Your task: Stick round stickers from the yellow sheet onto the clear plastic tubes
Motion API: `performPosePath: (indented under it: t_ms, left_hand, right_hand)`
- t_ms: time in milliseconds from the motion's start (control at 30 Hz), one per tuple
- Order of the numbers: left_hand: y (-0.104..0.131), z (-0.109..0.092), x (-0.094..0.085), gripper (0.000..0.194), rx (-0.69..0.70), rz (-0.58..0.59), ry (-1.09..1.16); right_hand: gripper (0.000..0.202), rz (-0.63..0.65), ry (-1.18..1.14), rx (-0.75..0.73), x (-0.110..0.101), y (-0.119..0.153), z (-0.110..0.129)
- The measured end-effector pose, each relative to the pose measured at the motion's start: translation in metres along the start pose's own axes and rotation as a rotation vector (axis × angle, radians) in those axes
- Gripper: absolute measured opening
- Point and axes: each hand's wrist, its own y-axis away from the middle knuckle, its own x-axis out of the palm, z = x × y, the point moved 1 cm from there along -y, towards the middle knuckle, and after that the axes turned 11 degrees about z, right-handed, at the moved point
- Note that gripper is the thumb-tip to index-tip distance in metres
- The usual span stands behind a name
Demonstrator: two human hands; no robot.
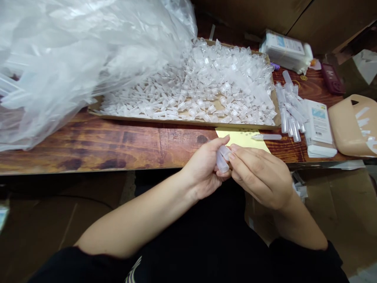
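Note:
Two frosted plastic tubes [222,162] lie in my left hand [203,167], its fingers curled beneath them and its thumb pointing up and away. My right hand [262,173] meets them from the right. Its thumb and fingertips are pinched together at the end of the upper tube; the exact contact is partly hidden by the fingers. Just beyond the hands, a yellow sheet of paper [235,137] lies on the wooden table [141,143], with a single clear tube [268,137] resting partly across its right side.
A shallow cardboard tray [188,121] holds many small clear plastic pieces. A large plastic bag [88,51] covers its left part. To the right are a pile of tubes [290,112], a stack of printed cards [319,125], a beige bin [344,122] and a wrapped pack [284,51].

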Motion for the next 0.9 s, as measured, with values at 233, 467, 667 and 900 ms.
performPosePath:
  t_ms: [233, 467, 667, 900]
  left_hand:
    - [0.003, 0.0, 0.003, 0.048, -0.013, 0.019, 0.006]
    - [0.004, 0.007, 0.006, 0.046, -0.017, 0.053, -0.07]
    - [-0.003, 0.012, 0.005, 0.058, -0.076, 0.119, -0.157]
    - [0.002, 0.012, 0.001, 0.042, 0.38, 0.076, -1.115]
  right_hand:
    - [0.028, -0.143, -0.201, 0.098, 0.012, -0.006, 0.001]
    - [0.042, -0.108, -0.589, 0.169, -0.006, -0.011, -0.011]
    - [0.022, -0.023, -0.293, 0.131, -0.035, -0.008, -0.013]
    - [0.015, -0.64, 0.117, 0.574, -0.035, 0.051, -0.111]
